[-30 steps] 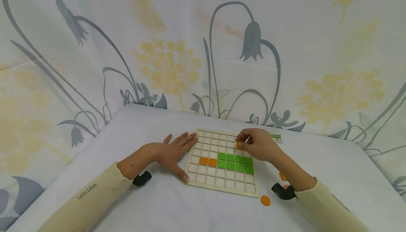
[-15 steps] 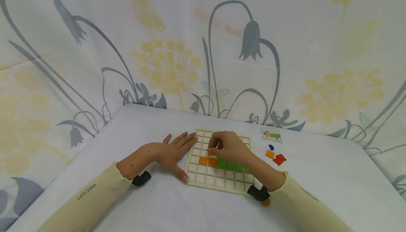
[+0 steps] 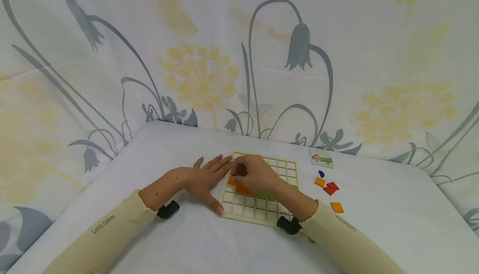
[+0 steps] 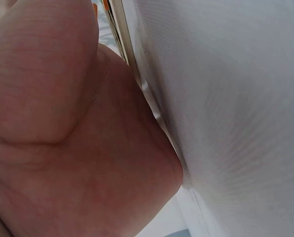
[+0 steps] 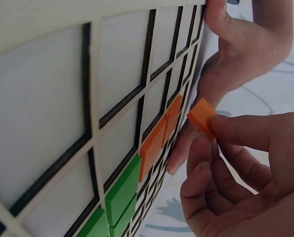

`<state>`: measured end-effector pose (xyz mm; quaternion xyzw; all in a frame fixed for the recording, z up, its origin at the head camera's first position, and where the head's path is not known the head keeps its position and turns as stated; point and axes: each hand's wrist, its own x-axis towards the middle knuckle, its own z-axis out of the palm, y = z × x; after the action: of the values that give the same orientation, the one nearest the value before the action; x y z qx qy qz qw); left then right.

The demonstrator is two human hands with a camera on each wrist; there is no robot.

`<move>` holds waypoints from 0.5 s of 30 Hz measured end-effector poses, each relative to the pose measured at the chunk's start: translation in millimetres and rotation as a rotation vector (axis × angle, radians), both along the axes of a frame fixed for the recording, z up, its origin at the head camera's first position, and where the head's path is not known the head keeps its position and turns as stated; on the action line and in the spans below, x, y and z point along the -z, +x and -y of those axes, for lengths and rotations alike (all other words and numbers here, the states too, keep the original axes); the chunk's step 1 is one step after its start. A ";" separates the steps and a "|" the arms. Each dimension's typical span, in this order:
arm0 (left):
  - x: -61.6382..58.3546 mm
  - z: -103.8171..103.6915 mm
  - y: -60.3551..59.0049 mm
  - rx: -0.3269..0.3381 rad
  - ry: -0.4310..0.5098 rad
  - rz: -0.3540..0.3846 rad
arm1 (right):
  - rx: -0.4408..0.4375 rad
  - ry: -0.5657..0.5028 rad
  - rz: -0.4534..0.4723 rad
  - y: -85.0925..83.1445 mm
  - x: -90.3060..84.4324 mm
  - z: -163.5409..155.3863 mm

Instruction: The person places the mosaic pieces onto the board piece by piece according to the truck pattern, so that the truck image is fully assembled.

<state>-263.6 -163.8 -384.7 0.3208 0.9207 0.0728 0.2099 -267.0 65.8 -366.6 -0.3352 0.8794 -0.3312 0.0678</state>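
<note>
Between thumb and fingertips, my right hand [image 3: 256, 175] pinches a small orange square tile [image 5: 203, 116], tilted, close over the left part of the wooden grid board [image 3: 254, 220]. Two orange tiles [image 5: 152, 148] lie side by side in cells of one row. Green tiles [image 5: 123, 190] fill cells to the right of them, partly hidden under my right forearm in the head view. My left hand [image 3: 203, 183] rests flat with fingers spread, its thumb and fingertips at the board's left edge. In the left wrist view the left palm [image 4: 63, 148] fills much of the picture.
Right of the board lie a blue half-round piece [image 3: 321, 174], an orange square [image 3: 319, 181], red pieces [image 3: 331, 188] and another orange square [image 3: 337, 207]. A printed pattern card [image 3: 322, 158] lies behind them. A flowered curtain [image 3: 209, 58] hangs at the back of the white table.
My right hand has carried the orange tile leftward across the board, from its upper right to its left side. The loose pieces and card at the right came into view. My left hand stays put.
</note>
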 end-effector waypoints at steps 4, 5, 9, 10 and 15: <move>-0.9 -0.6 0.5 0.002 0.000 0.000 | 0.014 0.023 -0.003 -0.7 -0.4 5.6; -1.1 -0.7 0.7 0.002 0.000 0.000 | 0.012 0.028 -0.004 -0.9 -0.2 6.7; -0.7 -0.1 0.5 0.000 0.006 0.002 | 0.004 0.051 -0.008 -1.5 1.9 9.9; -0.6 0.0 0.5 0.002 0.006 0.002 | 0.006 0.058 -0.009 -1.3 2.4 10.7; -1.0 0.6 0.6 0.003 0.014 -0.002 | 0.001 0.080 -0.027 -0.7 4.8 13.6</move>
<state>-263.0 -164.4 -383.7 0.3238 0.9199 0.0787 0.2070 -267.7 52.1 -371.4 -0.3362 0.8930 -0.2911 0.0692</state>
